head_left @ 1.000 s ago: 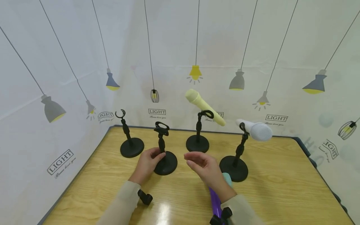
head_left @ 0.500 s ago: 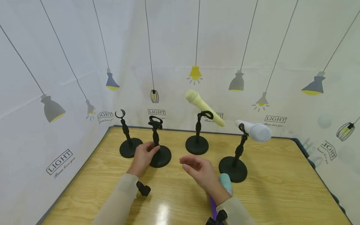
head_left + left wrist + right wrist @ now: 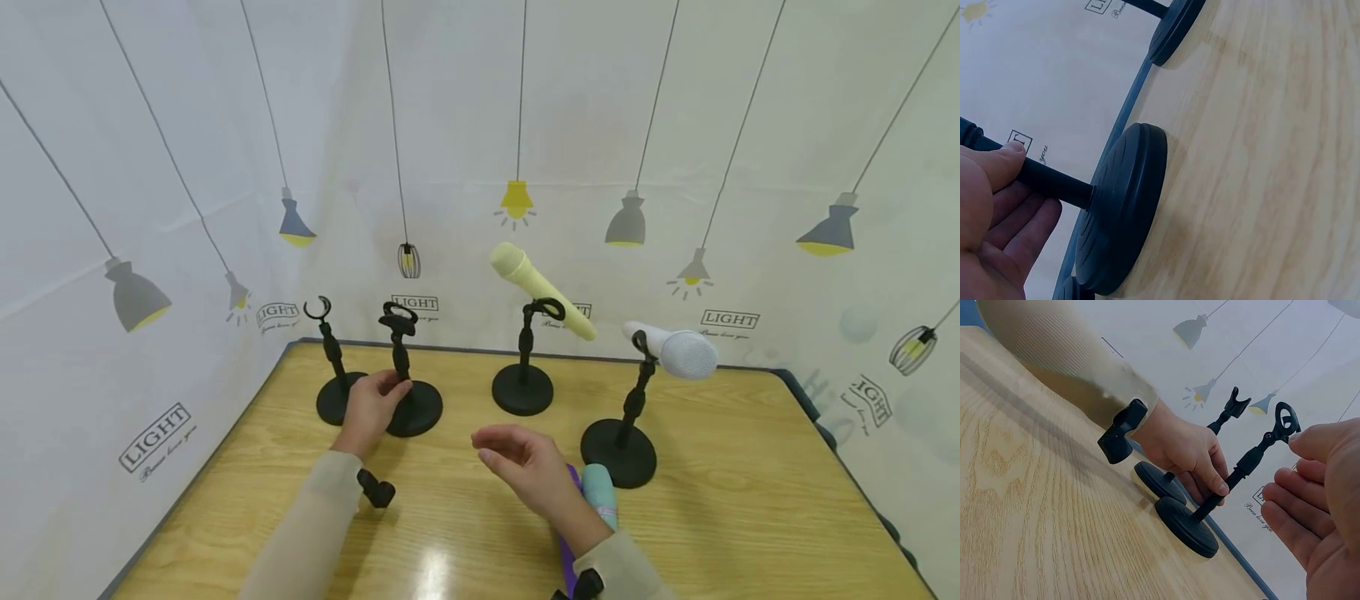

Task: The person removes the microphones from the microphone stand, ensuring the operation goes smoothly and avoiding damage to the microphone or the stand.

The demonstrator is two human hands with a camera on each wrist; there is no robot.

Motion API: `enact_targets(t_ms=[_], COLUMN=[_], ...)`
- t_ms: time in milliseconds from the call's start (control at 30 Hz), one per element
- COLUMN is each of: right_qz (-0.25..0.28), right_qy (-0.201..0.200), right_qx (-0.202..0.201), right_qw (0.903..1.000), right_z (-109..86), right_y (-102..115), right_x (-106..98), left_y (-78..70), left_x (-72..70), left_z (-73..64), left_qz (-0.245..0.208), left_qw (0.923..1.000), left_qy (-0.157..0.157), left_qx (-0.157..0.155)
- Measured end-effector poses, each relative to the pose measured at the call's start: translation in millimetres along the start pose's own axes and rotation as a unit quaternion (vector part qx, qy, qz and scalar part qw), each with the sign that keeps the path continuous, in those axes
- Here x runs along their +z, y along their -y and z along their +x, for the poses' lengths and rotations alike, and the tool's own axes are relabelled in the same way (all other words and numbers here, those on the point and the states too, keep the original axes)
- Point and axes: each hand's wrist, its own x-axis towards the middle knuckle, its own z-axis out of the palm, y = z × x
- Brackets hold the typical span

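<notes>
My left hand (image 3: 367, 410) pinches the pole of a black microphone stand (image 3: 417, 408) with an empty clip, just above its round base. In the left wrist view, thumb and fingers lie on opposite sides of that pole, and the base (image 3: 1129, 212) is beside the tabletop. Close on its left is another microphone stand (image 3: 335, 354) with an empty clip, its base partly behind my hand. My right hand (image 3: 528, 471) hovers over the table with loosely bent fingers, holding nothing. The right wrist view shows this hand (image 3: 1322, 500) near the gripped stand's clip, apart from the pole.
A yellow microphone (image 3: 525, 273) sits in a stand (image 3: 522, 392) at the back. To the right, a white microphone (image 3: 688, 354) rests in another stand (image 3: 618, 454). A teal round-ended object (image 3: 598, 492) and a purple one (image 3: 567, 558) lie by my right forearm.
My left hand has moved the gripped stand left and farther back, beside the far-left stand. My right hand has drifted slightly left and nearer, exposing more of the teal object.
</notes>
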Motion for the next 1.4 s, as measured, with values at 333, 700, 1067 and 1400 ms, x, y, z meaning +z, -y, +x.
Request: enact_targets(t_ms=[333,700,1067,1400], right_qz=[-0.006,-0.026,-0.052,-0.066], right_qy=[0.009,-0.004,-0.042,-0.096], right_qx=[0.022,0.025,0.005,0.016], right_qw=[0.9997,0.9993,0.9978,0.9931], right_z=[-2.8,-7.6,-16.6,-30.5], right_y=[0.7,-6.9,-0.3,-1.7], right_x=[1.6,-4.3,-31.5,-55.4], left_y=[5.9,7.2,3.9,-20.3], left_x=[-1.1,-2.3,12.9,57.0], left_z=[3.2,-14.6,-34.7,-38.9], left_qz=[-0.002,0.019,-0.039,-0.104], left_qw=[0.9998,0.9989,0.9987,0.9908], left_qy=[-0.011,-0.015,-0.033,0.075], left_qx=[-0.016,-0.041,0.002,0.041])
